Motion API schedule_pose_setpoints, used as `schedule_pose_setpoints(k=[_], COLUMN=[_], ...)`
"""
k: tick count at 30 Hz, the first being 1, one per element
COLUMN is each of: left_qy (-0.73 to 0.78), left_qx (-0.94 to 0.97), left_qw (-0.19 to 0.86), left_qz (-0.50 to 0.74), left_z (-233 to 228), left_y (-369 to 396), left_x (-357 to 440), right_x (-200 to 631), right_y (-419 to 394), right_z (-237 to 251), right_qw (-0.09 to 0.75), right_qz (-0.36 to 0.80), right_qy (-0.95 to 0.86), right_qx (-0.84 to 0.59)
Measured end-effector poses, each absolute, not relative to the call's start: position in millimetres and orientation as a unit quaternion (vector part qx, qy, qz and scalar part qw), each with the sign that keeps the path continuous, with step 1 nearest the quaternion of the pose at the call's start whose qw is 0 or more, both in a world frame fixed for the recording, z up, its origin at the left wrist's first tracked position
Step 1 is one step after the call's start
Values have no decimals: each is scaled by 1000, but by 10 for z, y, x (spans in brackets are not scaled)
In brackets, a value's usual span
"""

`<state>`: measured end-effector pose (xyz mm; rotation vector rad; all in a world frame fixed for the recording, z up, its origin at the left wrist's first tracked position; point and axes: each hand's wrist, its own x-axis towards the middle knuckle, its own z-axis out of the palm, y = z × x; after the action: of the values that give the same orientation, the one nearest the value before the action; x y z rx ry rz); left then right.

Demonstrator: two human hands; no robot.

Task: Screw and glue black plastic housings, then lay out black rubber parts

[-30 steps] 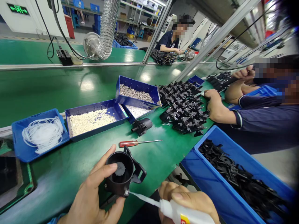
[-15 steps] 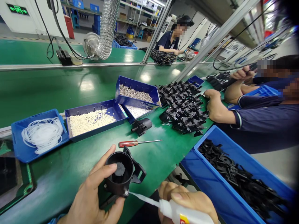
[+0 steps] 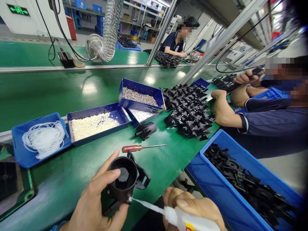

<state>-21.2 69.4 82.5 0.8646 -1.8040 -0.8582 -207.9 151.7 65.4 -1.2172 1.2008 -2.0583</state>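
Rings of white tubing (image 3: 44, 138) fill a blue tray (image 3: 20, 154) at the left edge of the frame, on the green surface (image 3: 60, 93). Just right of it a longer tray (image 3: 95, 112) holds pale beads (image 3: 92, 124). At the lower left of centre, the left hand (image 3: 95, 200) is closed around a black housing (image 3: 125, 178), thumb on the rim, open mouth facing up, held just above the surface. A bottle's white nozzle (image 3: 148, 205) touches the housing's lower edge; the right hand (image 3: 194, 207), at the bottom centre, is wrapped around the bottle (image 3: 190, 222). Above the housing a red-handled screwdriver (image 3: 141, 147) lies flat, and beyond it a small black pump (image 3: 145, 130). Behind the pump, a tilted tray (image 3: 141, 88) of screws (image 3: 138, 95) leans on another tray. Right of centre a heap of black brackets (image 3: 189, 110) covers the surface. A co-worker's hand (image 3: 220, 107) rests at the heap's right edge, their other hand (image 3: 246, 77) gripping a dark tool in the upper right. A blue bin (image 3: 216, 179) of black parts (image 3: 250, 183) fills the lower right. Another person sits at the top centre.
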Motion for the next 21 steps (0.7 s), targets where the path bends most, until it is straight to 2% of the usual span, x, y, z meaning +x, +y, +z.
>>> schedule_pose_setpoints(k=[12,16,19,21], left_qy=[-727,-732,-735,-742], left_qx=[352,336,329,324], left_qw=[467,472,476,473], left_qz=[-360,-358,-354,-346], left_z=[792,790,797,808], left_y=[704,702,689,670], left_x=[-194,-176,-180,-189], right_x=[-2039,-1988,-1963,-1961], right_y=[1475,1351,1270,1235], right_z=[736,759,754,760], right_qw=[201,194,223,281], right_qz=[-756,-782,-803,-815], right_qy=[433,429,425,417], right_qx=[-447,-409,-353,-288])
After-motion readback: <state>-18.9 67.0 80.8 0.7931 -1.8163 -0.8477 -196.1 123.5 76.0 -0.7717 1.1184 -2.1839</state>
